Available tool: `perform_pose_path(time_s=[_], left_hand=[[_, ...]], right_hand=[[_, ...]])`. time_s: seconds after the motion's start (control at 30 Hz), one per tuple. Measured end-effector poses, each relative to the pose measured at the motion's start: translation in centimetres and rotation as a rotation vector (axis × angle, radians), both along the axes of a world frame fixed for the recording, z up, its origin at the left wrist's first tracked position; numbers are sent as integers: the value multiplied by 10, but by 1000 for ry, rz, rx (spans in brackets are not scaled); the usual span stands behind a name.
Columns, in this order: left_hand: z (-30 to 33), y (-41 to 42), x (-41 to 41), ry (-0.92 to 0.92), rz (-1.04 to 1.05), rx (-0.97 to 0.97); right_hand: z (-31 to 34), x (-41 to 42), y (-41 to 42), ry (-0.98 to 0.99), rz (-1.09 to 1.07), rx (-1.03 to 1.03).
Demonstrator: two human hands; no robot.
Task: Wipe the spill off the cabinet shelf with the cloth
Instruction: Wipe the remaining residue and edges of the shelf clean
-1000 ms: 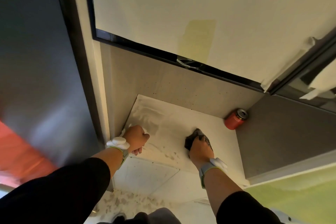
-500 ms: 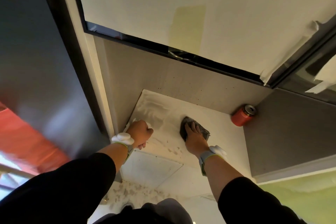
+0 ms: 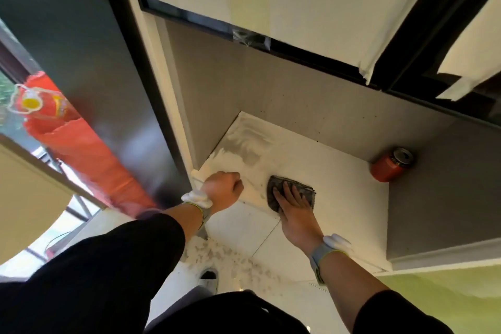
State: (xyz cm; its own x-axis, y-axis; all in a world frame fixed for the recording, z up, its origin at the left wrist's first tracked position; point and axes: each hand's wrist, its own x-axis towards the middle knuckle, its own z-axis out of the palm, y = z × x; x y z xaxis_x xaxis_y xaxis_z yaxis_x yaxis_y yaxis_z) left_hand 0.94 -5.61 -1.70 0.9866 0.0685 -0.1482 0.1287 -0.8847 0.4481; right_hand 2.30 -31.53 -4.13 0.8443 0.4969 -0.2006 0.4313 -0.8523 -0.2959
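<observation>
White cabinet shelf [image 3: 339, 179]: smeared grey streaks toward 11 o'clock, in the rear left corner. Red soda can [image 3: 390, 166] upright at 2 o'clock, rear right corner, well apart from both hands. Right hand [image 3: 294, 209]: fingers [image 3: 287, 190] straight and slightly spread, pressing flat on the dark grey cloth [image 3: 291, 194], which lies near the shelf's front edge at centre. Left hand [image 3: 223, 189] at 9 o'clock of the cloth: fist curled at the shelf's front left corner; cannot tell whether it holds anything.
</observation>
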Motion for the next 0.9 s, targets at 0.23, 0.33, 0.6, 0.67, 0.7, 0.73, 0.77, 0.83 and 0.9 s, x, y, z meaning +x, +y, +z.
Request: perform_pose_path(time_s=[0.23,0.33,0.6,0.67,0.7,0.73,0.77,0.83,0.9], left_hand=[[-9,13,-57,58,102,100],[-8,20,-64,119,100,111],[-6,56,-71,191,155,75],[-6,58,-69,187,157,87],[-7,61,-68,193,161,86],[-10,65,-66,196,161,85],[-10,67,-65,209,163,79],[-12,73,-61,212,166,59],[-14,77,-57,223,167,46]], right_hand=[[-3,-19,54,-52,110,-44],[-2,-11,69,-25,130,-48],[-2,-7,143,-41,199,-49],[-4,-9,153,-56,184,-67],[-5,-10,159,-67,174,-75],[-7,-10,164,-78,163,-78],[-7,-9,168,-84,149,-78],[-8,-4,178,-84,120,-86],[-7,2,187,-77,83,-94]])
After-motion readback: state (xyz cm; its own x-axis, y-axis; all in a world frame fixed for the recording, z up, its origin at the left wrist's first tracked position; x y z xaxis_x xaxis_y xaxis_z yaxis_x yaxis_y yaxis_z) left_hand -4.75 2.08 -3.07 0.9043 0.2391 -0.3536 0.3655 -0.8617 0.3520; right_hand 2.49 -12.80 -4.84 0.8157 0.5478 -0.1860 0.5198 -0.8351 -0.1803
